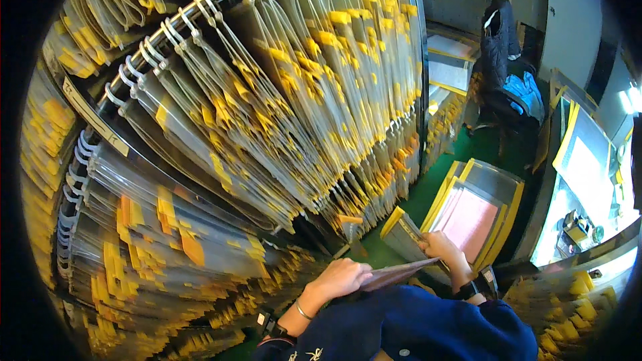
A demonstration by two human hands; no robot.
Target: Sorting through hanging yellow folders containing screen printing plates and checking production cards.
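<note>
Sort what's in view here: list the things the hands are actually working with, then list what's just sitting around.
In hand:
- left hand resting on the flat brown folder
- right hand gripping the clear yellow-edged plastic pouch

Lying about:
- clear yellow-tagged pouches hanging on the metal rail
- pink sheet in the yellow-framed tray
- dark jacket on the chair
- green floor

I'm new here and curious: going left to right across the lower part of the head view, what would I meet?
Lower rack of hanging clear bags with yellow tags → left hand → brown flat piece → right hand → pink sheet in a yellow-edged sleeve → lit counter.
</note>
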